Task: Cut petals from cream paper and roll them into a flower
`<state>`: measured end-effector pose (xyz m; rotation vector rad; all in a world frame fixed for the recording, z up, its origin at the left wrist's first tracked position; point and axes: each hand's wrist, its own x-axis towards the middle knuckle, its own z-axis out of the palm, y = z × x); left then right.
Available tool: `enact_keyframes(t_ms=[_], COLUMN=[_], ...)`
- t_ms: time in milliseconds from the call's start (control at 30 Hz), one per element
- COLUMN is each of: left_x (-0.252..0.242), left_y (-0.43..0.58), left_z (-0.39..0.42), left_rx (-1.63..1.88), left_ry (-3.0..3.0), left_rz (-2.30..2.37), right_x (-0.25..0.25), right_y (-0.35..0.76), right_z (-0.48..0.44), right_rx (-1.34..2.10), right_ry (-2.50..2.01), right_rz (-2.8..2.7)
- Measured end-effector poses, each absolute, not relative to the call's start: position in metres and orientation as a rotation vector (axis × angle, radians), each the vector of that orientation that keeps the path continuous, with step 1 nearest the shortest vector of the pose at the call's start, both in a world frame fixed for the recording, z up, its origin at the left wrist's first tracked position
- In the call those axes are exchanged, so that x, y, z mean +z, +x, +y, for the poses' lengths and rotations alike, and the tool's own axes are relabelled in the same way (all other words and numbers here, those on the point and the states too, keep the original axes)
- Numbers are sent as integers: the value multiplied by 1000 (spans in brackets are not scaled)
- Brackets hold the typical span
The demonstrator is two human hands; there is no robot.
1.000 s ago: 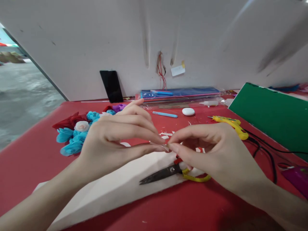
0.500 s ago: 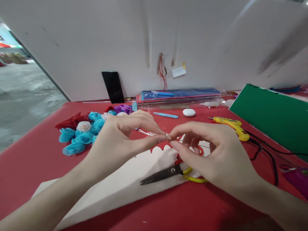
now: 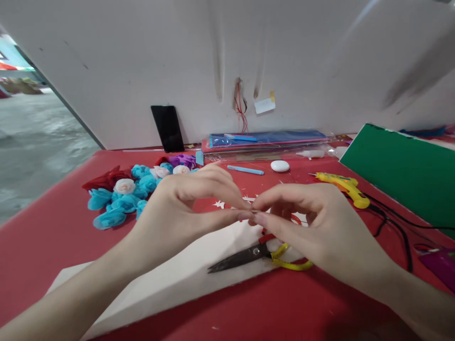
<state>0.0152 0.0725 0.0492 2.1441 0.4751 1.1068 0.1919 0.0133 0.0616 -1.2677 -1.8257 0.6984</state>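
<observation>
Over the middle of the table my left hand (image 3: 188,199) and my right hand (image 3: 309,218) meet fingertip to fingertip. Each is closed in a pinch of thumb and forefinger; whatever sits between the tips is too small or hidden to make out. Below them lies a white sheet of paper (image 3: 167,279), creased and reaching toward the lower left. Scissors (image 3: 254,252) with red and yellow handles rest on this sheet, blades pointing left, partly covered by my right hand. Small white paper scraps (image 3: 219,204) are scattered behind the fingers.
Blue, white, red and purple fabric-like flowers (image 3: 124,203) are heaped on the left. A yellow glue gun (image 3: 346,187) with a black cord lies right, beside a green board (image 3: 401,175). Behind are a blue pen (image 3: 245,169), a white oval object (image 3: 280,166) and a leaning phone (image 3: 167,128).
My fingertips have dropped slightly and pressed closer together. The white scalloped edge seen just below them is now mostly out of sight. Scissors and flowers stay put.
</observation>
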Motion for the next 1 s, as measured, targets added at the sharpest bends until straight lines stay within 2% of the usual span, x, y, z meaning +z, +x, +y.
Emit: enact_keyframes(t_ms=[267, 433, 567, 833, 900, 1000], left_x=[51, 51, 51, 58, 58, 56], left_y=[12, 14, 17, 18, 18, 17], left_z=[70, 68, 64, 59, 59, 60], left_rx=[1221, 1244, 1207, 1058, 1051, 1049], left_ry=[2239, 2232, 2164, 2073, 2039, 1985], left_rz=[422, 452, 615, 816, 814, 780], right_x=[64, 67, 66, 51, 49, 49], right_y=[195, 196, 192, 189, 189, 189], right_z=[14, 12, 9, 10, 11, 12], right_rx=[927, 900, 671, -171, -237, -160], right_ry=[-1234, -1275, -1253, -970, -945, -1018], right_rz=[-1749, -1735, -1780, -1890, -1881, -1890])
